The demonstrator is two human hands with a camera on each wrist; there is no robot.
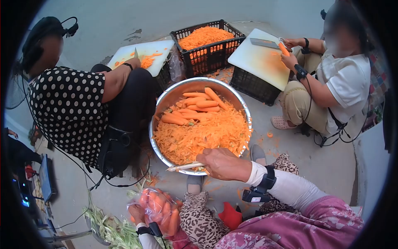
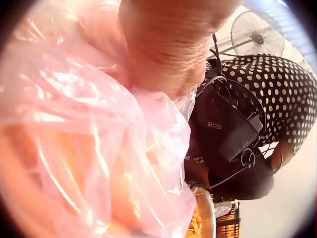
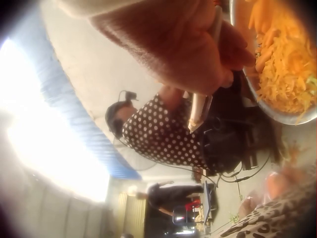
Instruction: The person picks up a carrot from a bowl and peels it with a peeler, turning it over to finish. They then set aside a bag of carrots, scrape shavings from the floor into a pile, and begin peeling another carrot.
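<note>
My right hand point(image 1: 226, 164) grips a pale, narrow peeler point(image 1: 186, 166) over the near rim of a big metal bowl point(image 1: 152, 139). In the right wrist view the peeler's pointed tip point(image 3: 196, 121) sticks out past my curled fingers. Orange carrot shreds point(image 1: 199, 141) fill the bowl, and several whole carrots point(image 1: 203, 103) lie on them at the far side. Low on the left, my left hand point(image 1: 137, 213) is at the side of a clear plastic bag point(image 1: 155, 203) of carrots; its fingers are hidden, and I cannot tell whether they grip. The bag's film point(image 2: 99, 124) fills much of the left wrist view.
A person in a dotted top point(image 1: 68, 108) sits at left by a white cutting board point(image 1: 159, 47). Opposite, another person holds a carrot point(image 1: 284, 49) at a board point(image 1: 257, 62) on a black crate point(image 1: 253, 85). A crate of shreds point(image 1: 195, 60) stands behind; husk-like leaves point(image 1: 110, 228) lie lower left.
</note>
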